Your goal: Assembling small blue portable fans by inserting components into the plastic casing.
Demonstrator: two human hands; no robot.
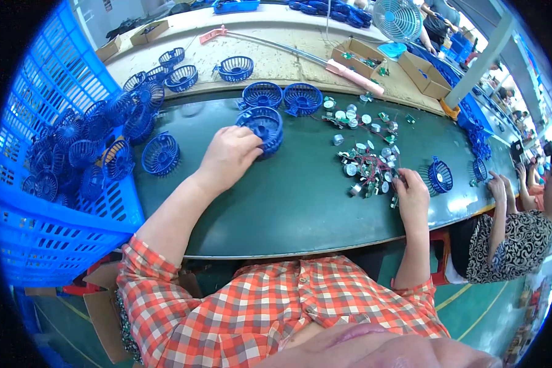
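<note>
My left hand (232,153) is closed on the rim of a round blue fan housing (265,118), a slotted plastic cage that seems stacked on another. Just beyond it, two more blue fan housings (303,98) lie on the green belt. My right hand (413,195) has its fingertips pinched at the right edge of a pile of small silver motors (367,170) with green circuit boards and red wires. What sits between those fingertips is mostly hidden. A second cluster of motors (352,116) lies farther back.
A large blue crate (61,214) full of fan housings stands on the left. Loose housings (161,153) lie beside it and on the pale ledge. A pink-ended metal rod (276,46), cardboard boxes (424,73) and a fan (397,19) are behind. A co-worker's hand (498,187) is at right.
</note>
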